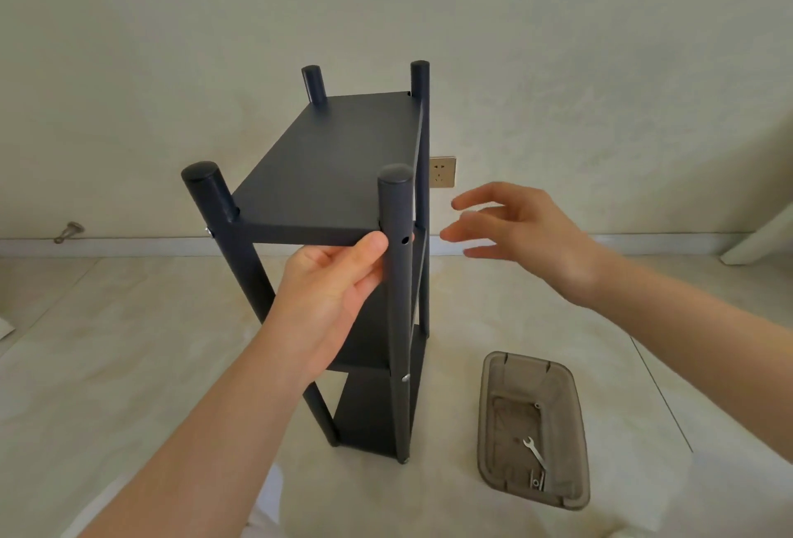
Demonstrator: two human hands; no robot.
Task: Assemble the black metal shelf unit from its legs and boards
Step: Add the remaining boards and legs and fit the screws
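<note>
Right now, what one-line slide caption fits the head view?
Left hand grips the top board of the upright shelf unit; right hand hovers open beside it; wrench lies in the tray.

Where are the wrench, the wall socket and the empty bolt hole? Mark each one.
wrench (536,455): head view, middle of its shaft.
wall socket (443,172): head view, centre of its faceplate.
empty bolt hole (405,240): head view, the dark opening itself.

- Gold-framed wall socket (443,172) on the wall (171,44).
- Small metal fitting (68,232) by the skirting (171,246), far left.
- Brownish tray (485,409) on the tiled floor (128,344), holding a spanner (535,453).
</note>
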